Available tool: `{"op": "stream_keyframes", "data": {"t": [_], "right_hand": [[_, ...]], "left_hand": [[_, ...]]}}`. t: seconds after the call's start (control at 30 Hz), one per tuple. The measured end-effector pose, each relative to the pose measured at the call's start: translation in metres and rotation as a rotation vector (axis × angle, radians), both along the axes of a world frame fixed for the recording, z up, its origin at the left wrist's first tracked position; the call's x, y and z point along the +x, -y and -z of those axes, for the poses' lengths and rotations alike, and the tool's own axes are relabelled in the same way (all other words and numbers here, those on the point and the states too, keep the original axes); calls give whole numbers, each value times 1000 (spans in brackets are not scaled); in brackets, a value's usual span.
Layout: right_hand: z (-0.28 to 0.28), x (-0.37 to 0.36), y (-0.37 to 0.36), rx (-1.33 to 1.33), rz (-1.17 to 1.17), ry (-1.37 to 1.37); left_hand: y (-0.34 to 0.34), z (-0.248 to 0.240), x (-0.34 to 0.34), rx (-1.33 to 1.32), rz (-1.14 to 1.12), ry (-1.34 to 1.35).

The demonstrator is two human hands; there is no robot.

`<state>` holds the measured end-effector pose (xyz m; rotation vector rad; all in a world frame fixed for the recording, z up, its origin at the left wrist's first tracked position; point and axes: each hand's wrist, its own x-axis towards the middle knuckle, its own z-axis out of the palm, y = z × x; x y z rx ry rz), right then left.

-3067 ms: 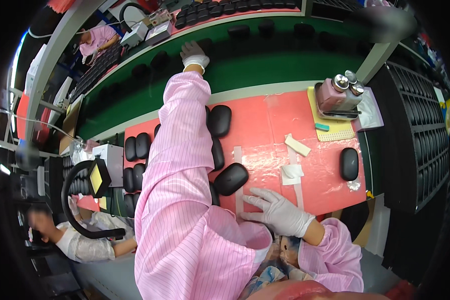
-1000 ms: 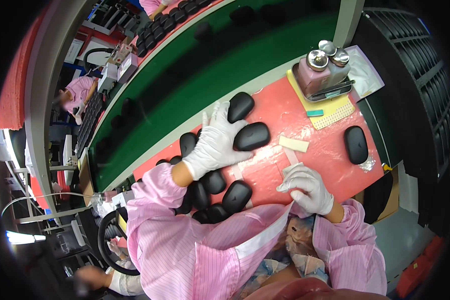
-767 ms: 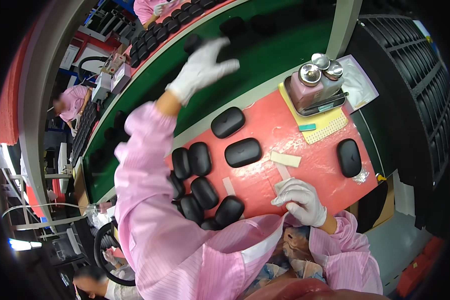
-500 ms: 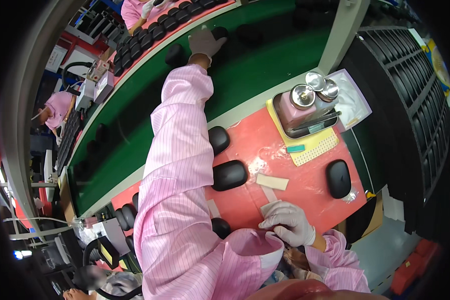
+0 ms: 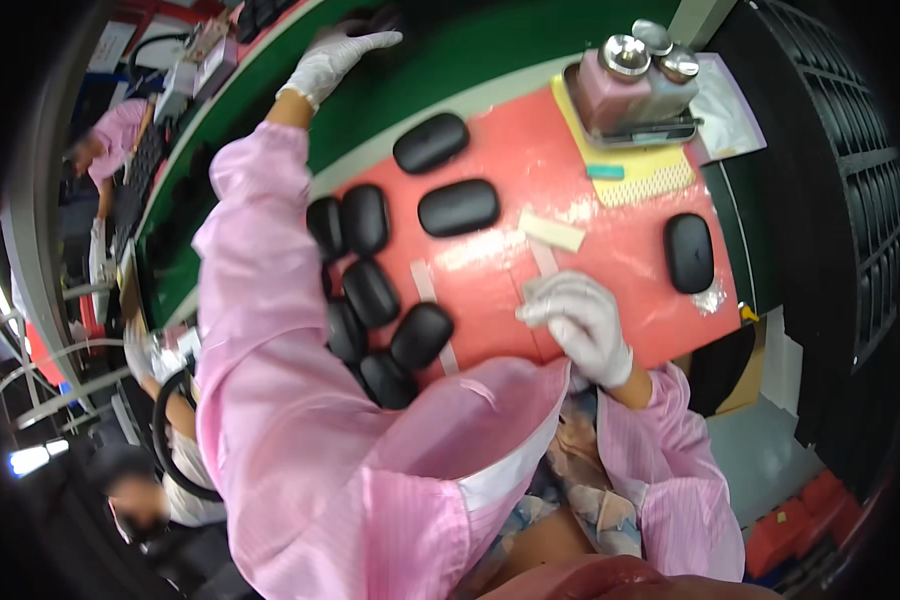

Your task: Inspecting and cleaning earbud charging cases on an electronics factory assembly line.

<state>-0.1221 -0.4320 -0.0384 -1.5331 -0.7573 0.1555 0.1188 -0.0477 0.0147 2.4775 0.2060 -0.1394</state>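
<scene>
My left hand (image 5: 330,68), in a white glove, reaches over the green conveyor belt (image 5: 440,85) at the upper left. Its fingers are stretched out, one side pointing right, beside a blurred dark object (image 5: 372,20) on the belt. Close to my body, my gloved right hand (image 5: 578,325) hovers at the front of the red mat (image 5: 610,260) with fingers curled together; what is inside them is hidden. Several black oval cases lie on the mat, among them one in the middle (image 5: 458,208), one behind it (image 5: 430,143) and one at right (image 5: 689,252).
A metal tray (image 5: 660,135) with pink and grey pump bottles stands on a yellow sheet (image 5: 650,185) at the far right. Nearby is a beige strip (image 5: 553,232). A black rack (image 5: 850,150) borders the right side. Other people work at the left.
My view has shifted, showing more black cases on the mat's left. My left hand has moved left over the belt, away from the cases it was between. My right hand stays curled near my body.
</scene>
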Motion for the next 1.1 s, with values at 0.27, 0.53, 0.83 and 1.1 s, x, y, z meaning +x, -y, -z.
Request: {"op": "stream_keyframes", "data": {"t": [0.27, 0.53, 0.83, 1.1], "right_hand": [[1, -16, 14, 256, 264, -109], [-33, -21, 45, -110, -56, 329], [-49, -72, 50, -33, -50, 284], [-49, -83, 64, -134, -144, 134]], "left_hand": [[154, -53, -279, 262, 549, 168], [190, -8, -338, 334, 448, 270], [276, -6, -396, -1384, -277, 245], [285, 8, -410, -1502, -261, 230]]}}
